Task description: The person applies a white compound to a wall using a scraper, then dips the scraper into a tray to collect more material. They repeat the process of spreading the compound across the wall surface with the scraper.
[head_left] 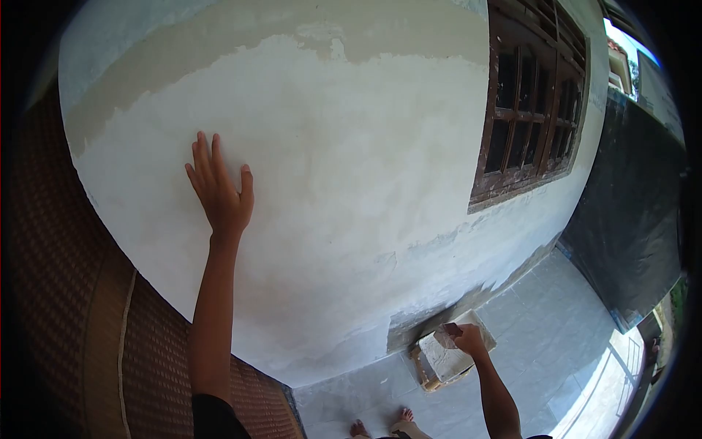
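My left hand (223, 197) lies against the pale plastered wall (329, 175), with its fingers spread and nothing in it. Low at the right, my right hand (469, 339) is closed round the handle of a small scraper (452, 330). The scraper is over a shallow tray (479, 322) that holds whitish paste (447, 360). How far its blade dips into the paste cannot be made out. The tray stands on a worn box on the floor beside the wall's foot.
A brown wooden window (530, 110) with panes is set in the wall at the upper right. Woven panels (157, 351) run along the left. Grey floor tiles (526, 322) and bare feet (406, 415) show below. A dark sheet (629, 205) hangs at the far right.
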`<state>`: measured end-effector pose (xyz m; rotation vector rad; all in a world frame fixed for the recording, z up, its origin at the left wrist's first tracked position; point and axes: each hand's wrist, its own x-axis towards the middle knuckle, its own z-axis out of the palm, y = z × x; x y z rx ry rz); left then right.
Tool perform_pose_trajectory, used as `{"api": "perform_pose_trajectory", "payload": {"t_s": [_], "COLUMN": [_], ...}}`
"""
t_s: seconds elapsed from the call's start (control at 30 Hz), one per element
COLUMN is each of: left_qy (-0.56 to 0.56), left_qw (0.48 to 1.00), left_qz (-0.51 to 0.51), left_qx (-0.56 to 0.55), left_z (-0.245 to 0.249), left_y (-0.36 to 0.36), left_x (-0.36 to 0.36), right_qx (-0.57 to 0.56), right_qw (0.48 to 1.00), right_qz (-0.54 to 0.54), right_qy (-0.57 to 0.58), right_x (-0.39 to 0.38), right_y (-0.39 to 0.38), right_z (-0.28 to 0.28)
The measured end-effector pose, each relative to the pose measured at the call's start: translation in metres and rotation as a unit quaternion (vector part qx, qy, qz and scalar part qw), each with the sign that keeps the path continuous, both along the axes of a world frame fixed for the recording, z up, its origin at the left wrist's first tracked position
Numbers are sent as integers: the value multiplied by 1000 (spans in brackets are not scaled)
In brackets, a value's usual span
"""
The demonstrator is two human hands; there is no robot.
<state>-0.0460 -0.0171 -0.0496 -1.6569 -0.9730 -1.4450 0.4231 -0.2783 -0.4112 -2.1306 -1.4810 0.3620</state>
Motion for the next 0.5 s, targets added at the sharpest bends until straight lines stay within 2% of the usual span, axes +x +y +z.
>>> {"api": "perform_pose_trajectory", "payload": {"t_s": [0.3, 0.37, 0.43, 0.5], "left_qy": [13, 31, 43, 53], "left_qw": [998, 996, 992, 987], "left_qz": [-57, -75, -94, -113], "left_qx": [-34, -39, -68, -104], "left_z": [-41, -58, -78, -110], "left_y": [-35, -47, -61, -75], "left_x": [80, 111, 146, 183], "right_qx": [-14, -14, -16, -4], "right_qw": [998, 998, 990, 990], "right_qz": [-35, -46, -86, -101], "right_qy": [48, 51, 114, 99], "right_x": [55, 75, 92, 107], "right_y": [-62, -79, -95, -109], "right_z": [-127, -153, -164, -174]}}
